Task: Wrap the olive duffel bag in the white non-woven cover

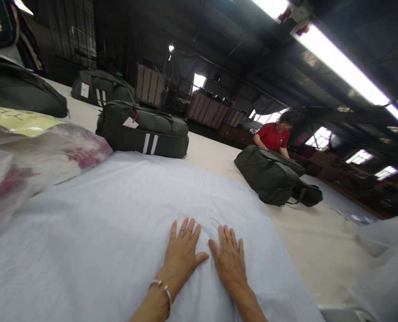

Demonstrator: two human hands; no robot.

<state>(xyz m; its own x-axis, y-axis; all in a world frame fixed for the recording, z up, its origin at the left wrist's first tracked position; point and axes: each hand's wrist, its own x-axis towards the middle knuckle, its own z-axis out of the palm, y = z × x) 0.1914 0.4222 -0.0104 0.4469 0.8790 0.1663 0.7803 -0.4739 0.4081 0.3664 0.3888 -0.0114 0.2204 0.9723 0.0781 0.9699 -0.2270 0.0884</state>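
My left hand lies flat, palm down, on a wide pale blue-white sheet spread over the table, fingers stretched out. A silver bracelet sits on that wrist. My right hand rests flat beside it, thumbs nearly touching, fingers also spread on the sheet. Neither hand holds anything.
A dark green bag with white stripes lies just beyond the sheet, with two more behind it. Clear plastic bags with red contents sit at left. A person in a red shirt handles another dark bag at right.
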